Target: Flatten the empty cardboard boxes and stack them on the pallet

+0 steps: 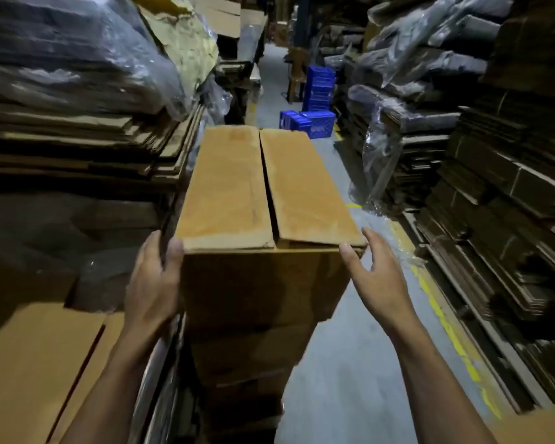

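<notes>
Your left hand (154,280) grips the near left corner of the cardboard box (266,187): the thumb lies on the top edge and the fingers (151,248) wrap round the left side wall. Your right hand (377,277) is at the near right corner with its fingers spread and loose; the thumb tip touches the front top edge, while the other fingers stand just beside the right wall, apart from it and grasping nothing.

The box is still assembled, long and narrow, running away from you down the aisle. Its two top flaps are folded down, meeting along a dark seam that runs lengthwise; the right flap sits slightly raised at the near end. It rests on top of more cardboard boxes (247,363) stacked beneath it, their front faces in shadow.

To your left, stacks of flattened cardboard (77,145) rise high, topped by bundles under clear plastic wrap (77,59). A flat sheet of cardboard (36,373) lies at the lower left. To your right, more piles of flattened cartons (500,203) line the grey concrete floor (350,379), which carries a worn yellow line (446,325). Farther down the aisle stand blue plastic crates (314,104), some stacked upright and some lower on the floor.
</notes>
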Available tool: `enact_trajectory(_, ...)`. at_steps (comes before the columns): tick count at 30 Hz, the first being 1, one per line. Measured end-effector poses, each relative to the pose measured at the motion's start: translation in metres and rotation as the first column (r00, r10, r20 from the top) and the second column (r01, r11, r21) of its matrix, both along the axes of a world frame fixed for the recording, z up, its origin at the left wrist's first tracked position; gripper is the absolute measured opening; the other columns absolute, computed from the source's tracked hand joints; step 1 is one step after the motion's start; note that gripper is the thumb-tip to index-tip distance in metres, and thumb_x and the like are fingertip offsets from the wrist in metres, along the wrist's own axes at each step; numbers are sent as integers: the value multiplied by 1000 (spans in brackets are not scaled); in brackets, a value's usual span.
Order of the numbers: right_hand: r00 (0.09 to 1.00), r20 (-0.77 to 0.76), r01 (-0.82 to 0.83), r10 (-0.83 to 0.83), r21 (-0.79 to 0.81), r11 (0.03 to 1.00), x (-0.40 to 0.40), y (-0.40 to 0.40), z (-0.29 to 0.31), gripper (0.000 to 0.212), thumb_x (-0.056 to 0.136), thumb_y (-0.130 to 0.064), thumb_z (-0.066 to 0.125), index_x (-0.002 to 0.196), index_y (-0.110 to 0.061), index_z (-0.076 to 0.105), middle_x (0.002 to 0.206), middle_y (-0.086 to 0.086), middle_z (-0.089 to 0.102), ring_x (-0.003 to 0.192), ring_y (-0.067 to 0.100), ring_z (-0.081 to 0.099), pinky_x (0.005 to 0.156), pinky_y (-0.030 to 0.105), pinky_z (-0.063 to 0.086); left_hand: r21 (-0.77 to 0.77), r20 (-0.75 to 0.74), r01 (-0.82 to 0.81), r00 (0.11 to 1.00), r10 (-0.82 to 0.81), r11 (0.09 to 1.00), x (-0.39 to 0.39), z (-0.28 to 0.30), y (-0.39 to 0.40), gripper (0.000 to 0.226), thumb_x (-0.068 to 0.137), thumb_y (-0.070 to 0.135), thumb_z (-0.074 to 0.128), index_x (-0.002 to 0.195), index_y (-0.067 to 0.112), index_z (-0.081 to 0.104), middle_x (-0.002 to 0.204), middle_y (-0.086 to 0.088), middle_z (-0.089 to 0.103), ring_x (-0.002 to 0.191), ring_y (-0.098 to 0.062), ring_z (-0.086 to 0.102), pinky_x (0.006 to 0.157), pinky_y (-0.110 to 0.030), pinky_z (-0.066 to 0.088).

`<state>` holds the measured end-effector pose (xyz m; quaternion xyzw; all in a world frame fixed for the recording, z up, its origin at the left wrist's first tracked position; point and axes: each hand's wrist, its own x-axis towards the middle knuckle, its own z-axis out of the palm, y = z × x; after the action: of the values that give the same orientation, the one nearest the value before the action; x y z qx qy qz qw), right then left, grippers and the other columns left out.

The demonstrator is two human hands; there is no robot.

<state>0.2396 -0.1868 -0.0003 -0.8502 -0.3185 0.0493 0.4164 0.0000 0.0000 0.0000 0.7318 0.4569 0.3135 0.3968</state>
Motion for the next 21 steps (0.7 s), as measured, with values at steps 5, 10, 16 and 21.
enact_trajectory(5, 998, -55, -44, 30, -263, 964, 50, 56, 12, 84, 94, -68, 45, 160, -25, 16, 166, -1, 23, 149, 27, 27, 116, 54, 30, -228, -93, 104, 987, -128, 968, 31, 3, 76, 89, 76, 74, 49, 147, 21, 44, 141, -12, 55, 126, -34, 52, 108, -50, 40)
enact_trajectory(10, 983, -169, -137, 68, -436, 890, 102, 112, 21, 104, 74, -88, 50, 154, -27, 25, 150, 3, 47, 127, 32, 53, 104, 50, 45, -411, 51, 225, 973, -224, 883, 65, 7, 119, 32, 94, 32, 64, 122, 24, 51, 96, 7, 62, 85, -9, 59, 70, -27, 46)
enact_trajectory(16, 886, -434, -306, 163, -282, 909, 142, 150, 29, 69, 77, -62, 77, 128, -23, 53, 116, 1, 69, 99, 20, 69, 85, 36, 56, -583, 160, 215, 976, -148, 784, 92, 14, 150, 17, 89, 28, 70, 102, 18, 65, 88, -3, 75, 83, -22, 69, 69, -31, 52)
enact_trajectory(21, 828, -533, -258, 176, -82, 963, 139, 148, 13, 20, 89, -35, 74, 100, -30, 58, 95, -4, 70, 74, 4, 69, 58, 13, 53, -700, 224, 164, 975, -6, 695, 100, 11, 152, 35, 88, 15, 71, 120, 1, 63, 113, -25, 70, 104, -42, 67, 97, -52, 51)
